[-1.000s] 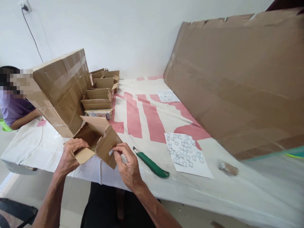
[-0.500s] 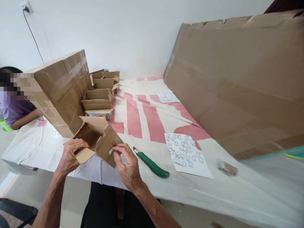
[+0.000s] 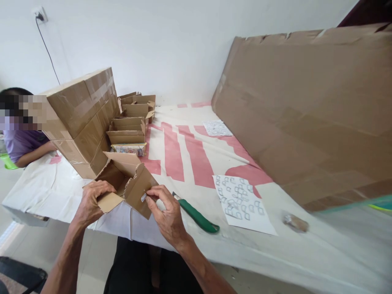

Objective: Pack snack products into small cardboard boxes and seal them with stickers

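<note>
An open cardboard box is tilted at the near edge of the table, its flaps up and its visible inside bare. My left hand is closed on the box's near left edge, fingers over the rim beside a folded-out flap. A small white label lies against the box's right side. At the label's right edge, my right hand has thumb and forefinger pinched together, touching the box. To the right of that hand, a green utility knife rests on the cloth with its blade end pointing away from me.
Taped cartons are stacked at the left, with several open boxes and a printed packet beside them. A drawn-on paper sheet and a small wrapped item lie rightward. A large cardboard panel leans behind. Another person sits left.
The whole view has shifted slightly downward in the picture. Both hands keep their places on the box, and the label stays by the right fingertips.
</note>
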Available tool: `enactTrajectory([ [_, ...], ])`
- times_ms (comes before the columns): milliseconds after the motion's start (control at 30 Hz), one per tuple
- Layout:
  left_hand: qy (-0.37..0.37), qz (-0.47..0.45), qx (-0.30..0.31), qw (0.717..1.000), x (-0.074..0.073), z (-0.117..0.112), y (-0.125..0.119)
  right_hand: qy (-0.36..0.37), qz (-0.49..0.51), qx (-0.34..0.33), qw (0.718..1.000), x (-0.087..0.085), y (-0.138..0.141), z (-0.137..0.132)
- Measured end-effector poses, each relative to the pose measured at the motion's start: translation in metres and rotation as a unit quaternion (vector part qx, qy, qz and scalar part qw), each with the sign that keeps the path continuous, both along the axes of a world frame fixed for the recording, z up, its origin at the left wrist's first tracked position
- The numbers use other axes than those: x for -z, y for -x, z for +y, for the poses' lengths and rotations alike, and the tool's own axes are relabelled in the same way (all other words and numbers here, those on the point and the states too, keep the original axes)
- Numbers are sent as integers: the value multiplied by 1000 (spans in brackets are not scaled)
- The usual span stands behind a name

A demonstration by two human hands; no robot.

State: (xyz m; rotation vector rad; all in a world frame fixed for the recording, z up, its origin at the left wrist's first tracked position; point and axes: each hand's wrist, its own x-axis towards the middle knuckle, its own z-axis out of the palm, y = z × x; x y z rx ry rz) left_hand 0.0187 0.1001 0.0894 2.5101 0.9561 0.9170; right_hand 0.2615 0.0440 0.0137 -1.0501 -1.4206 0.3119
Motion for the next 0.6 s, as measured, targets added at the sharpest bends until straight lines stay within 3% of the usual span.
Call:
enactTrajectory([
  [600,7,-7,8,1000,-1,0,1,-26,-129,-50,990,-18,-17,12],
])
